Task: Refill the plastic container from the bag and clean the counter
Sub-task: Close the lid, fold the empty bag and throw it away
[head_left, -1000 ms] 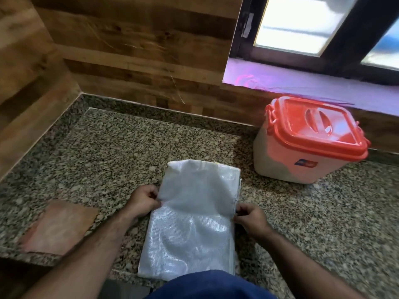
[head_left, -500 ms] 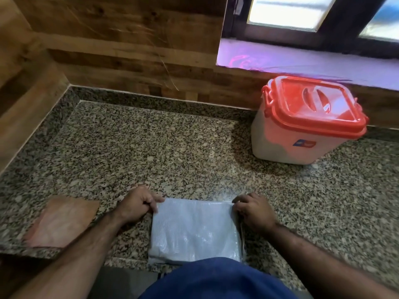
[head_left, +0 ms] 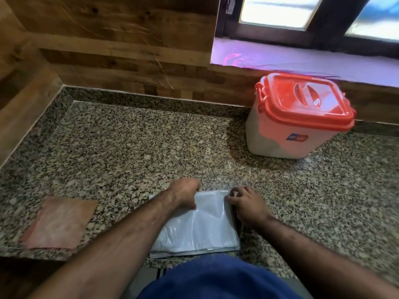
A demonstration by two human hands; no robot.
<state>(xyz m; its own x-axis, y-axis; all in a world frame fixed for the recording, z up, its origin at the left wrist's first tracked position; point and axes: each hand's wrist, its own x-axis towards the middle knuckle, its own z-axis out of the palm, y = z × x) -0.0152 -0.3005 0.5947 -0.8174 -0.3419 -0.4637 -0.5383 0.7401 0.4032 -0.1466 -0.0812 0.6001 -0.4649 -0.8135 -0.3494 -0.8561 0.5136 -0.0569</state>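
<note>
A folded white bag (head_left: 199, 229) lies flat at the counter's (head_left: 133, 152) near edge, well in front and to the left of the red-lidded container (head_left: 299, 119). The left hand (head_left: 185, 196) grips the bag's far edge with curled fingers, and the right hand (head_left: 246, 205) pinches its far right corner. A brown cloth (head_left: 59, 223) lies left of the bag.

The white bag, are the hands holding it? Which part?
Yes. Both hands are on the folded white bag at its far edge: the left hand grips the middle, the right hand pinches the right corner.
</note>
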